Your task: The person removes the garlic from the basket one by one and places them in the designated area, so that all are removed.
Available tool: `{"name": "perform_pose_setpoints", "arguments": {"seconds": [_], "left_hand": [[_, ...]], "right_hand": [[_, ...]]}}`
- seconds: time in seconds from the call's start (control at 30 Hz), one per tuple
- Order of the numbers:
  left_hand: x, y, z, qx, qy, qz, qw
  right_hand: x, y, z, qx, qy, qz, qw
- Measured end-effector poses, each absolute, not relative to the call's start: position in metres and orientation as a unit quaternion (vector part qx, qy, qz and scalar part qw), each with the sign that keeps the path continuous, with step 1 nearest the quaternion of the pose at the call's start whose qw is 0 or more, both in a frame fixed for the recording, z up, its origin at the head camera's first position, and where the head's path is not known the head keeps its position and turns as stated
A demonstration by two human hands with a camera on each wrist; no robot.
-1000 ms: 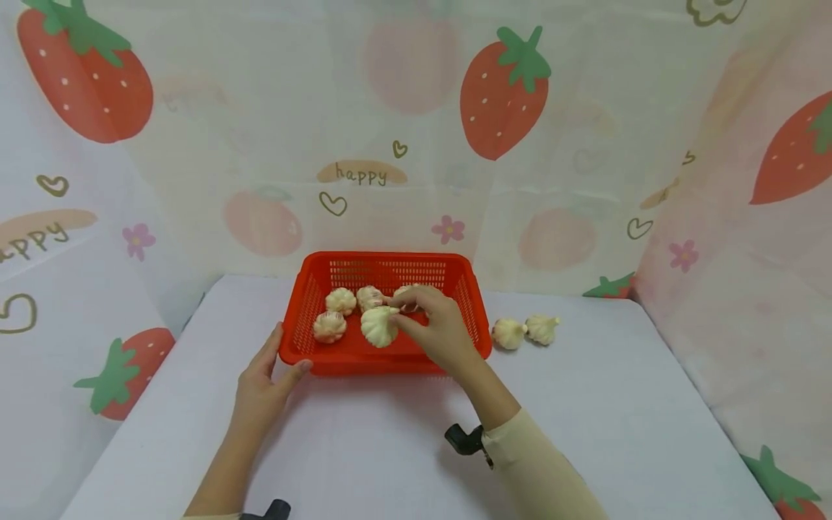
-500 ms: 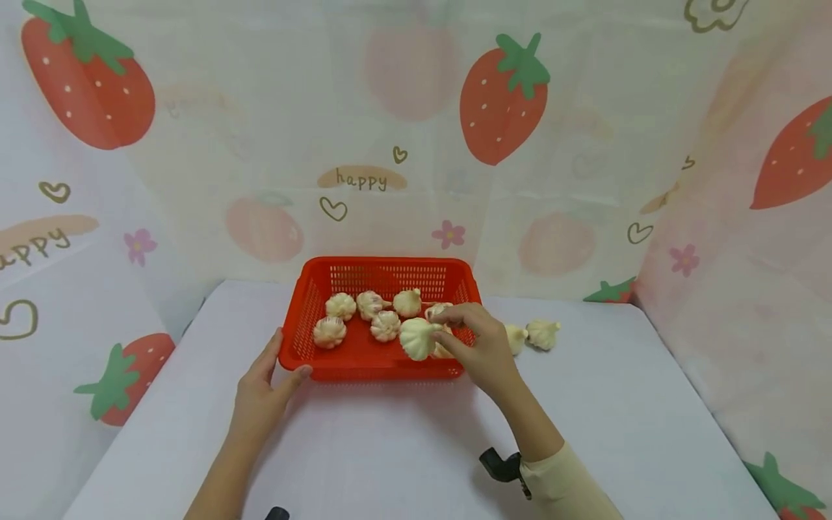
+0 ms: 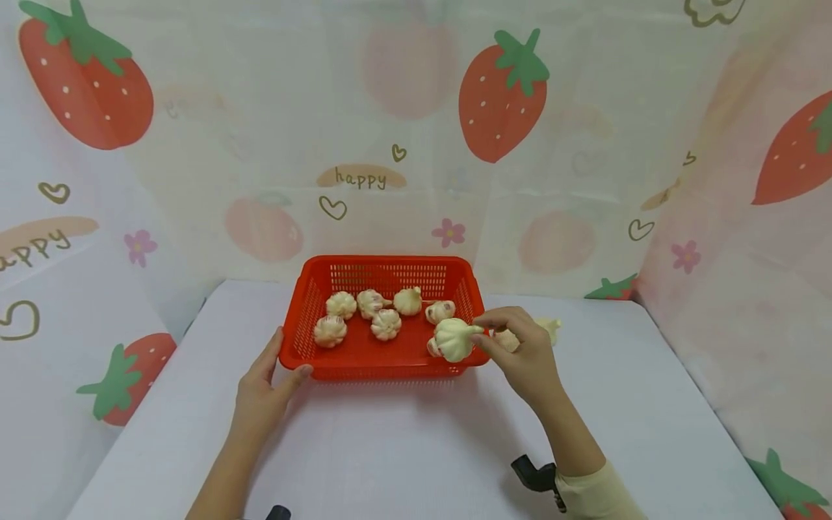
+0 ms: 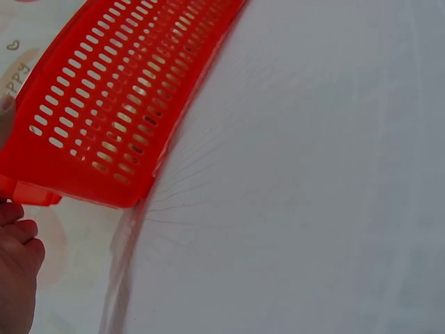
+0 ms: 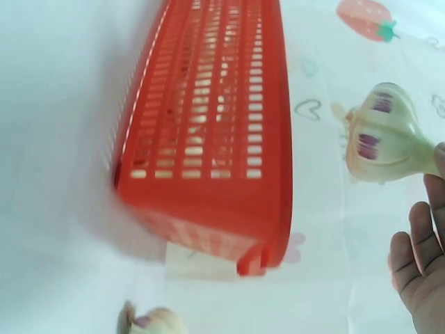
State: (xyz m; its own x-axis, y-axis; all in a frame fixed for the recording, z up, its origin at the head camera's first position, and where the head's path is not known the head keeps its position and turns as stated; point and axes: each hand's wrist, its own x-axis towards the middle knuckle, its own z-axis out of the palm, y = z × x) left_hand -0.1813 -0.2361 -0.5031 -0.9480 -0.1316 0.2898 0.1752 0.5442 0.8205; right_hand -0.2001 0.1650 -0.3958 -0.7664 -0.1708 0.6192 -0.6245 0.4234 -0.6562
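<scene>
A garlic bulb (image 3: 452, 341) hangs above the front right part of a red plastic basket (image 3: 377, 370). My right hand (image 3: 528, 361) pinches it by its stem between thumb and fingers. In the right wrist view the same bulb (image 5: 384, 139) shows purple patches, held clear of the basket's side (image 5: 208, 195). My left hand (image 3: 258, 393) grips the basket's front left corner, thumb at the front rim. Its curled fingers (image 4: 21, 233) appear below the rim in the left wrist view. Several garlic bulbs (image 3: 386, 325) lie inside; the held one partly covers another.
Right of the basket, two more garlic bulbs lie on the white-covered table (image 3: 390, 448), one (image 3: 506, 340) and another (image 3: 551, 329) both partly behind my right hand. A strawberry-print curtain (image 3: 403, 217) stands close behind the basket and along both sides.
My right hand has carried the garlic bulb rightward from over the basket's middle to its right end, uncovering bulbs inside. My left hand has stayed at the basket's corner.
</scene>
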Motion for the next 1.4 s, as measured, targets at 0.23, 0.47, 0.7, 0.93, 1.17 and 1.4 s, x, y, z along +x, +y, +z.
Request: {"name": "perform_pose_setpoints", "arguments": {"seconds": [0.23, 0.47, 0.7, 0.93, 1.17, 1.4], "left_hand": [[-0.183, -0.238, -0.506, -0.016, -0.861, -0.482, 0.161], [-0.183, -0.237, -0.505, -0.016, -0.863, -0.477, 0.164], [-0.181, -0.236, -0.504, -0.011, -0.861, -0.484, 0.156], [-0.181, -0.236, -0.503, -0.010, -0.864, -0.477, 0.158], [-0.181, -0.236, -0.502, -0.015, -0.861, -0.480, 0.165], [-0.181, -0.236, -0.501, -0.009, -0.866, -0.472, 0.161]], "right_hand": [[-0.186, 0.172, -0.379, 0.201, -0.824, 0.474, 0.237], [-0.189, 0.187, -0.378, 0.205, -0.819, 0.476, 0.246], [-0.192, 0.206, -0.371, 0.222, -0.808, 0.461, 0.291], [-0.201, 0.232, -0.374, 0.191, -0.810, 0.449, 0.325], [-0.219, 0.269, -0.391, 0.116, -0.819, 0.458, 0.325], [-0.226, 0.295, -0.398, 0.067, -0.814, 0.464, 0.343]]}}
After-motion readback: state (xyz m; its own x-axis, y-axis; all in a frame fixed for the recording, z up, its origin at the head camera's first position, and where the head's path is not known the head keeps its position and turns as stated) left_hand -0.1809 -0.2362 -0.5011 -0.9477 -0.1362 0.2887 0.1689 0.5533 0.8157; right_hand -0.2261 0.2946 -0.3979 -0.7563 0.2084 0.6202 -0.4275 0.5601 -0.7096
